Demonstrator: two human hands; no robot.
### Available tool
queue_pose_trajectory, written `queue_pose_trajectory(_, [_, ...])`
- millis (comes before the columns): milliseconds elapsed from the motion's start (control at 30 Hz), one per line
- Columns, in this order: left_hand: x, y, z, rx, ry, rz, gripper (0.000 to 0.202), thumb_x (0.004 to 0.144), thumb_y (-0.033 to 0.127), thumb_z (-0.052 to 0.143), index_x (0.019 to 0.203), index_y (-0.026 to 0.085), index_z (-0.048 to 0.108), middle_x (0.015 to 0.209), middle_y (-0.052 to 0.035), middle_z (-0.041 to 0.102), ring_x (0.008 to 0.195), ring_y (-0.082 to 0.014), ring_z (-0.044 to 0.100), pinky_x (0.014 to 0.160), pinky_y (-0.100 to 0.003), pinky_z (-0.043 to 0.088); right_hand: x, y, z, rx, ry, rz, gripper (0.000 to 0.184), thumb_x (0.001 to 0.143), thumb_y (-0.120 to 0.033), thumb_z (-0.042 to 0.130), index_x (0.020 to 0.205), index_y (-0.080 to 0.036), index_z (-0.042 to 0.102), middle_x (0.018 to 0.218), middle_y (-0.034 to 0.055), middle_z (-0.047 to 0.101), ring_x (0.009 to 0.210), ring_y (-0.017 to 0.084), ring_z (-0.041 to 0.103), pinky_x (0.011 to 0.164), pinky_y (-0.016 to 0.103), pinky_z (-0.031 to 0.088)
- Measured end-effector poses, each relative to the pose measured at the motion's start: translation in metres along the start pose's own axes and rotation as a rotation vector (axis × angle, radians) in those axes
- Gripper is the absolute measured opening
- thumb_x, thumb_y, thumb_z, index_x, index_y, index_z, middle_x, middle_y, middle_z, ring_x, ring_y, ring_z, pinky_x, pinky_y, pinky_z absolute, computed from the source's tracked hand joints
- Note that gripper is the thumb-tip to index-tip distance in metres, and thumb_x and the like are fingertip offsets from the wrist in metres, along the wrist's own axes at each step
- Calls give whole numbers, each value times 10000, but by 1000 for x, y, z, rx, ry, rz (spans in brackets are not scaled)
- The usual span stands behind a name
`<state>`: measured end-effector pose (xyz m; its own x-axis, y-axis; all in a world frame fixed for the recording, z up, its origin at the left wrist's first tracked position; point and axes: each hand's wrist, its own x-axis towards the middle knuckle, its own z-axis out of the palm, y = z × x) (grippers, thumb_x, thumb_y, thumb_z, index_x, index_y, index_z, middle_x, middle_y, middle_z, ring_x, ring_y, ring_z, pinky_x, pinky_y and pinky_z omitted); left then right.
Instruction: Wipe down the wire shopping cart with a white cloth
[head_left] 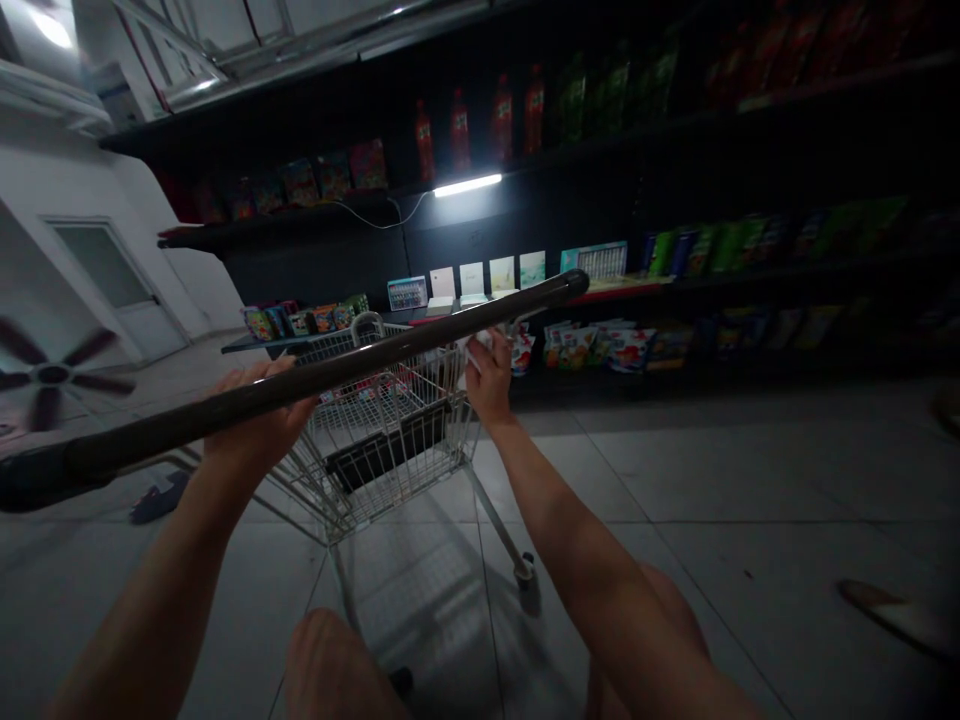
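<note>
A wire shopping cart (375, 450) stands in front of me on a tiled floor, its dark handle bar (315, 375) running across the view. My left hand (255, 415) is wrapped round the bar near its left part. My right hand (489, 375) is closed on the bar further right and also pinches something small and white against it. The cart's basket looks empty apart from a dark flap at its back. My knees show at the bottom of the view.
Dark shelves (675, 270) line the wall ahead with red bottles (480, 125), green packets, snack bags and cards under a strip light (466, 185). A fan (52, 380) stands at the left beside a door (120, 280). Someone's foot (892, 610) shows at the right.
</note>
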<state>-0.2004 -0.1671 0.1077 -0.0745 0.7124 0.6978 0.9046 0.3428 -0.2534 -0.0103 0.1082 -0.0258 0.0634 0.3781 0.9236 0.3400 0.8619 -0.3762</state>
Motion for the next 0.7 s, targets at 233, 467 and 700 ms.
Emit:
queue_pose_trajectory(233, [19, 52, 17, -3, -146, 59, 540, 897, 535, 491, 1321, 215, 588, 1287, -167, 640, 1220, -402, 547, 1053, -556, 339, -111, 0, 45, 71, -167, 236, 473, 760, -62, 461, 1169, -141, 684, 1484, 180, 461, 1448, 278, 369, 1180, 553, 352])
queue_pose_trajectory(467, [18, 58, 25, 31, -117, 105, 482, 937, 343, 429, 1406, 267, 515, 1269, -164, 635, 1228, -382, 535, 1019, -531, 373, -99, -25, 35, 123, -95, 182, 452, 822, -108, 468, 1226, -161, 663, 1368, 163, 543, 1311, 263, 515, 1113, 477, 457])
queue_pose_trajectory(700, [26, 55, 33, -5, -53, 102, 473, 942, 215, 357, 1345, 290, 594, 1071, -119, 695, 1089, -320, 609, 989, -524, 418, -55, -72, 61, 42, -119, -143, 446, 918, -95, 432, 1274, -257, 646, 1512, 50, 442, 1508, 228, 251, 1226, 465, 341])
